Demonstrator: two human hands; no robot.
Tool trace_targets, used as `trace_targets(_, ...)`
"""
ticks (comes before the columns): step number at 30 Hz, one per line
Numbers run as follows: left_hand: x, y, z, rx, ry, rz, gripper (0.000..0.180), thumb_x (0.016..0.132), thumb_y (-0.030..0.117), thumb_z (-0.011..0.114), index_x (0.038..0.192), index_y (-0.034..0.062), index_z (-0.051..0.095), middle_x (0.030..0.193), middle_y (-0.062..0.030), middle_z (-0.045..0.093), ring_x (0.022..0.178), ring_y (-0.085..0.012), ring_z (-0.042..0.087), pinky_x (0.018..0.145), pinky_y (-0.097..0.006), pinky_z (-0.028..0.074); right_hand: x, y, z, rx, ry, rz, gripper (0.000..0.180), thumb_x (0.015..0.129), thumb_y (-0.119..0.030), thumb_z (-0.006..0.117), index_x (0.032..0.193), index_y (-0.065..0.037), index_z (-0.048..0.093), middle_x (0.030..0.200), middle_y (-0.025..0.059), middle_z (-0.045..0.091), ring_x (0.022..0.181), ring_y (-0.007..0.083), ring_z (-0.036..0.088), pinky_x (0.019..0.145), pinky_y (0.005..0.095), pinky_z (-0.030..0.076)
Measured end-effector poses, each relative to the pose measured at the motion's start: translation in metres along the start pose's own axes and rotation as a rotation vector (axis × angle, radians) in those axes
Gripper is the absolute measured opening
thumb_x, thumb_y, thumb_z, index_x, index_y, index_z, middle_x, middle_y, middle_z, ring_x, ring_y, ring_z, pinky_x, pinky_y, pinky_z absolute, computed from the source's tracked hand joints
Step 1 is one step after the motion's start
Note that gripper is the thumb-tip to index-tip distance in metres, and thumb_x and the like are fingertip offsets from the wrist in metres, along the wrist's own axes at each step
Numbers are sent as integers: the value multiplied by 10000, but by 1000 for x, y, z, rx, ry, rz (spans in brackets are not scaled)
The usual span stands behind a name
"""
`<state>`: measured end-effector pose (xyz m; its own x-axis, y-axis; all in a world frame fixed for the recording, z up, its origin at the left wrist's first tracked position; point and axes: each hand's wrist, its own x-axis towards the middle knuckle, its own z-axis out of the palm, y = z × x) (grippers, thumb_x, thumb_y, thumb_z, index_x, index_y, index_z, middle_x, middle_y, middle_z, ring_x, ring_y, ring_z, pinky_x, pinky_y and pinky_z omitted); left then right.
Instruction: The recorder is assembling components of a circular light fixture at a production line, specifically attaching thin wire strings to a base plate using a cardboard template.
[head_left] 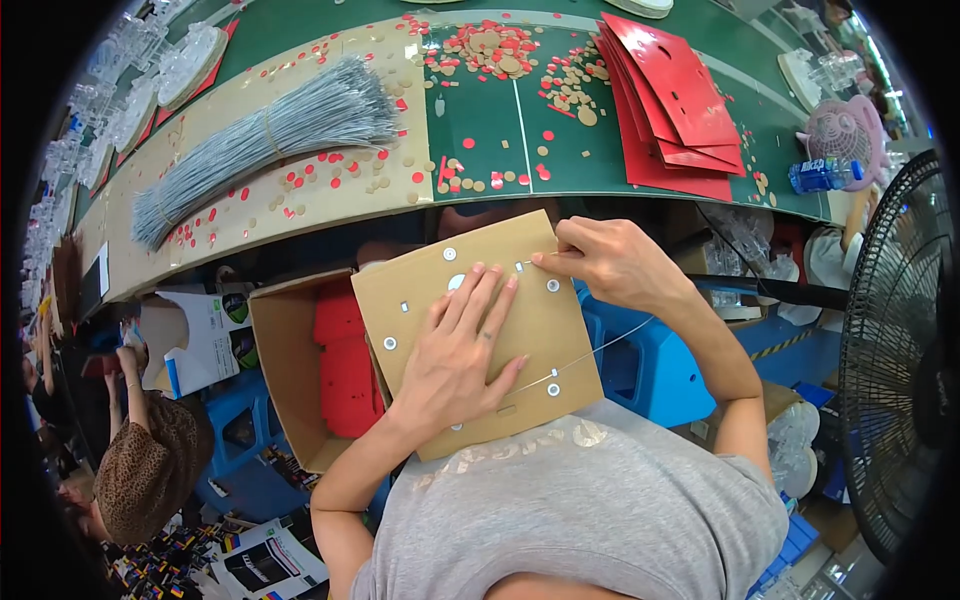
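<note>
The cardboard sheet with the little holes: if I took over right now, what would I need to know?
Left hand: flat on the cardboard sheet, pressing it against the lap.
Right hand: fingers pinch a thin silver wire at a hole near the sheet's top right edge.
The wire runs from there down to a hole at the lower right.
More wires lie bundled on the table; red sheets are stacked at its right.
Done: one wire partly threaded.
Left: the other holes hold no wire.
</note>
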<state>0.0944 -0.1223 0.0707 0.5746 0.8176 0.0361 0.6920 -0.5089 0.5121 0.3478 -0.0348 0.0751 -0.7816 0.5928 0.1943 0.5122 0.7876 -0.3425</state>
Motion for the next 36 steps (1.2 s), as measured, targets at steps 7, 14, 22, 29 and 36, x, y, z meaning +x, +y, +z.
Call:
trace_targets(7, 2, -4, -2, -7, 17, -6, 840, 849, 368, 727, 1524, -23, 415, 1528, -207, 444, 1456, -327, 395, 1119, -455, 345, 1, 6, -5, -145, -43, -154, 377, 821, -110, 639, 1191, -86, 705, 867, 29, 508, 770, 166, 592, 650, 304, 523)
trace_targets(14, 7, -5, -3, 13, 3, 0, 839, 830, 405, 736, 1498, -19, 453, 1542, -231, 412, 1480, -345, 353, 1146, -483, 306, 5, 11, -1, -151, -65, -243, 346, 835, -146, 648, 1160, -38, 692, 921, 51, 525, 854, 175, 601, 695, 299, 542)
trace_targets(22, 6, -9, 0, 9, -18, -10, 870, 798, 398, 750, 1530, 47, 437, 1588, -250, 339, 1509, -389, 294, 1174, -534, 275, 2, 11, -1, -142, -14, -250, 396, 765, -121, 681, 1144, -14, 725, 912, 48, 569, 820, 185, 612, 654, 292, 520)
trace_targets(29, 6, -9, 0, 11, -25, 3, 858, 812, 446, 737, 1500, 14, 460, 1580, -255, 348, 1505, -377, 303, 1175, -504, 278, 1, 9, 7, -179, -25, -333, 432, 729, -91, 689, 1133, 62, 699, 911, 83, 562, 837, 224, 618, 715, 326, 562)
trace_targets(36, 7, -13, 2, -114, 10, 0, 922, 798, 398, 780, 1534, 10, 383, 1581, -244, 353, 1494, -383, 328, 1152, -488, 324, 5, 13, 3, -36, -6, -303, 399, 697, -67, 700, 1070, 73, 702, 878, 89, 575, 811, 226, 630, 661, 324, 574)
